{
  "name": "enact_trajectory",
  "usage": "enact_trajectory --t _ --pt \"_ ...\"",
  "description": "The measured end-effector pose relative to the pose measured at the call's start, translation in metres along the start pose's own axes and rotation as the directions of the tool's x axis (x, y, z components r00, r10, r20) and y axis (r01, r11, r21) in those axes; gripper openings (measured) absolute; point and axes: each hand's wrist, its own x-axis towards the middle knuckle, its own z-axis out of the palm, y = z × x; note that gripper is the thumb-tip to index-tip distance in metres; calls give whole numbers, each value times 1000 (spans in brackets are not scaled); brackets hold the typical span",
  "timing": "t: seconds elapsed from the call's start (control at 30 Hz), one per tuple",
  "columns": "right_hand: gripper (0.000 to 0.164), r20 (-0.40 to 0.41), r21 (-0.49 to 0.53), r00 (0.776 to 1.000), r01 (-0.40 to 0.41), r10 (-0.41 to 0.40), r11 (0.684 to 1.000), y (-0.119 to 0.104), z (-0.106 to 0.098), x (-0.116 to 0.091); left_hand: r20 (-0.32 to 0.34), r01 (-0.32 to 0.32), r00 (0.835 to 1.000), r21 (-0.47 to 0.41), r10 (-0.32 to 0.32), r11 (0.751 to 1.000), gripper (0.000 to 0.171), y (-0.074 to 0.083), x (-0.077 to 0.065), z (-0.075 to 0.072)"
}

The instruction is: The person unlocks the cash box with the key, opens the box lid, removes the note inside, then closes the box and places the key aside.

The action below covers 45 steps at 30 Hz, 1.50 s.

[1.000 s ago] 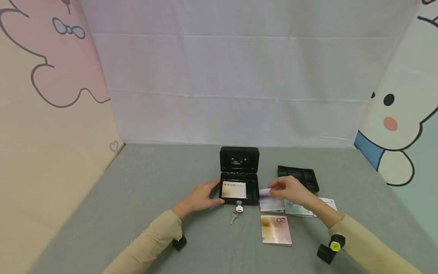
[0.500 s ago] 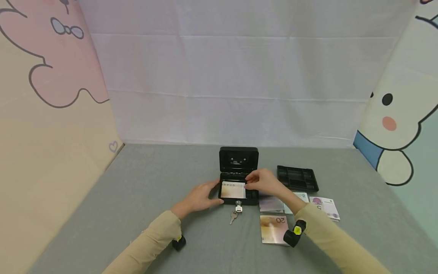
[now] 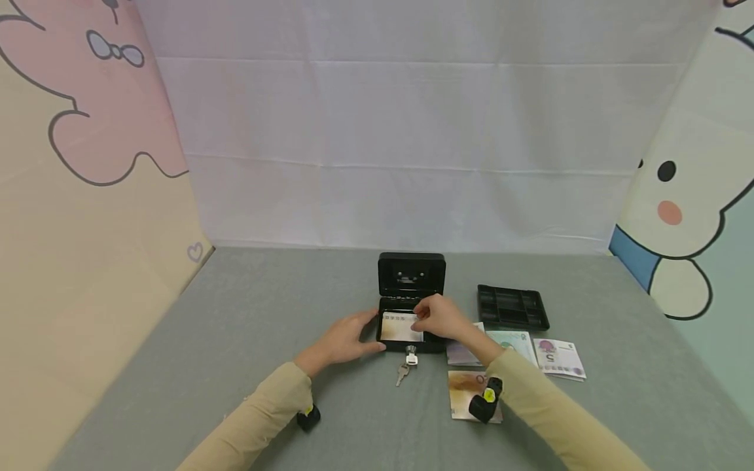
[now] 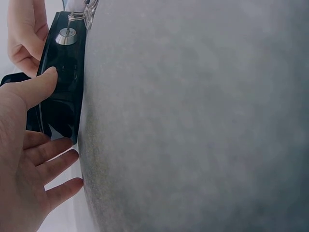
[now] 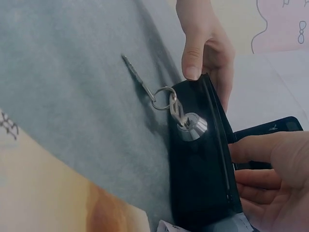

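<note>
A black cash box (image 3: 411, 275) stands with its lid up in the head view, a key in its front lock (image 5: 193, 126). Inside lies a pale yellow banknote (image 3: 400, 327). My left hand (image 3: 344, 338) steadies the box's left front corner, thumb on the front face and loosely spread fingers along the side. The right hand (image 3: 442, 318) reaches into the box from the right, its bent fingertips over the banknote's right edge. In the right wrist view the box wall hides those fingertips, so I cannot tell whether they pinch the note.
Right of the box lie folded banknotes: purple (image 3: 462, 353), green (image 3: 515, 343) and pale five-marked (image 3: 559, 358). A yellow-orange banknote (image 3: 463, 389) lies nearer, partly under the right wrist. A black compartment tray (image 3: 512, 307) sits behind them. A second key (image 3: 402, 373) dangles below the lock.
My right hand has moved left from the purple banknotes into the box and shifted slightly farther over the banknote there. The left hand has stayed at the box corner.
</note>
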Motion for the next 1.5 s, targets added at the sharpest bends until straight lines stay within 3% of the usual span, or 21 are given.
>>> enact_trajectory --t 0.63,1.5 --pt "24 -57 -134 998 -8 0 991 -4 5 5 -2 13 1000 1 -13 1000 76 2 0 -1" --pt "15 -84 -115 996 -39 30 993 -1 8 9 -21 -8 1000 3 8 1000 76 1 0 0"
